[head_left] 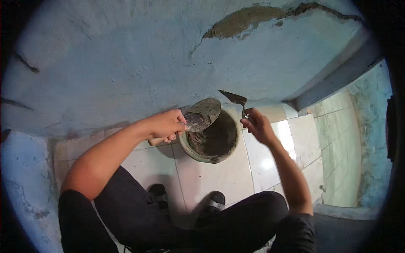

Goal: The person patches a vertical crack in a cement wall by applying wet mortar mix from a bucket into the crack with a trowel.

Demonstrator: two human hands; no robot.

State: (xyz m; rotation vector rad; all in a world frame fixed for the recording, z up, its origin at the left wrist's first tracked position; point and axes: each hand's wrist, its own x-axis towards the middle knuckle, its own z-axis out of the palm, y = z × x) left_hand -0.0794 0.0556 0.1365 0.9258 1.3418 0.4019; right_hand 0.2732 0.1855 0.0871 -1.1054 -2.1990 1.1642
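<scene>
Two tools are in use above one bucket. At left, the left hand (164,126) is wrapped around a wooden handle, fingers closed, with the broad rounded trowel (206,109) held over the far left part of the bucket (211,160); contact with the rim cannot be confirmed. Keep this smeared blade level and over the mouth so that loose mix drops back inside. The bucket stands on the tiled floor (270,147), close to the blue wall (147,71), with grey mix (195,141) clinging to its left inner side. At right, the right hand (259,126) pinches the handle of the small pointed trowel (234,98), tip directed far left, apart from the broad blade. Draw the small blade flat across the broad one, with light pressure and a steady left wrist.
</scene>
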